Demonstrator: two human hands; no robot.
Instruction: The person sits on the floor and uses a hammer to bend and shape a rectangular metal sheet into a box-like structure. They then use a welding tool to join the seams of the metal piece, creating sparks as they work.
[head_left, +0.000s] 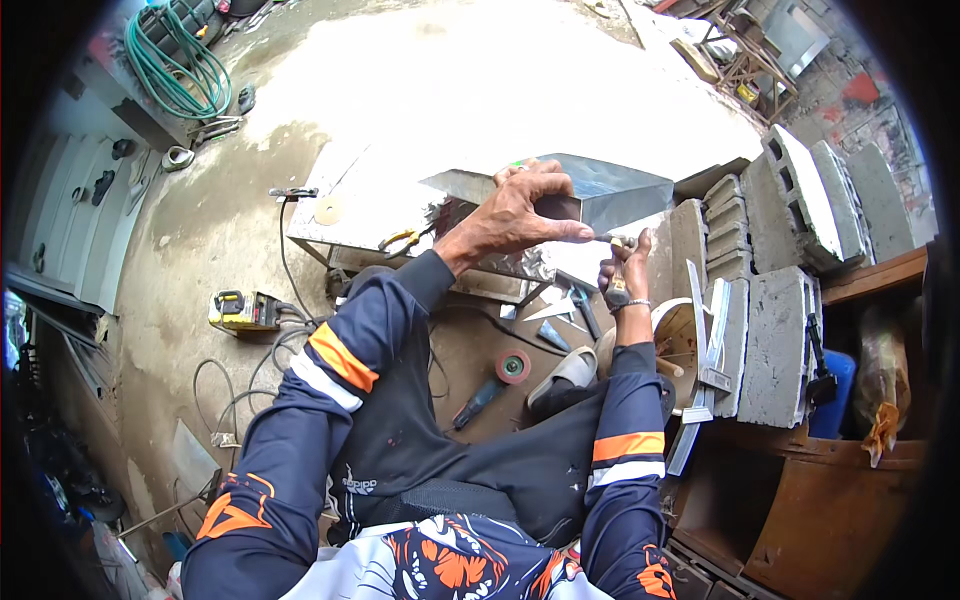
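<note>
The place is a work yard with a stained concrete floor (165,380), and strong sunlight makes the far part, at 12 o'clock, almost pure white. In this head view, a coiled green hose (180,80) lies at 10 o'clock near the edge, and concrete blocks (785,205) stand in rows between 2 and 3 o'clock. A low table (355,230) with a pale top stretches from 10 o'clock toward 1 o'clock.

The bent grey metal piece (625,195) is over the table, between 1 and 2 o'clock. At 1 o'clock the left hand (520,212) holds it: the fingers are curled over its upper side, and the thumb is stretched out along the near side, toward the right hand (634,268). This right hand, between 2 and 3 o'clock, has its fingers closed around the handle of a hand tool (617,292); the tool's head is close to the left thumb, but I cannot tell if it touches the metal.

Pliers with yellow handles (400,241) lie on the table at 10 o'clock. A yellow and black machine (243,310) sits at 9 o'clock, and an angle grinder (490,390) lies at 6 o'clock, near the centre.
</note>
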